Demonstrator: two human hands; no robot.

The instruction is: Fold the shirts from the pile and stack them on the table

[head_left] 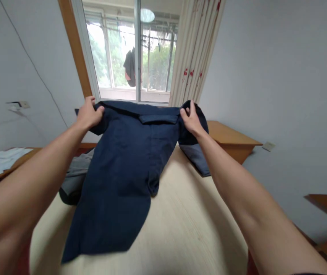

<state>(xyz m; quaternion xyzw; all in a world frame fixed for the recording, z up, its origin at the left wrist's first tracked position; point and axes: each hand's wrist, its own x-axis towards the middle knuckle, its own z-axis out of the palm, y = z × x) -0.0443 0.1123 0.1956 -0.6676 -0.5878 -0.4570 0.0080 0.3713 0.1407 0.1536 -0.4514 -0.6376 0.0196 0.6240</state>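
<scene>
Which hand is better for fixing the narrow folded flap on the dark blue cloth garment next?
Probably the right hand: it grips the garment just beside the flap. The left hand holds it farther away.

Dark blue garment (120, 164): far face hidden from you; lower hem blurred. Your left hand (89, 114) and right hand (191, 119): parts of the grip behind the cloth concealed. Your forearms: both cut off by the frame. Grey bundle (77, 168): partly covered by the garment and your left forearm. White cloth (0, 164): cropped at the left edge. Pale surface (180, 217): cropped below, blurred near you. Curtain (193, 46) and window (137, 57): tops out of frame. Hanging item (130, 67): too indistinct for you to identify.
</scene>
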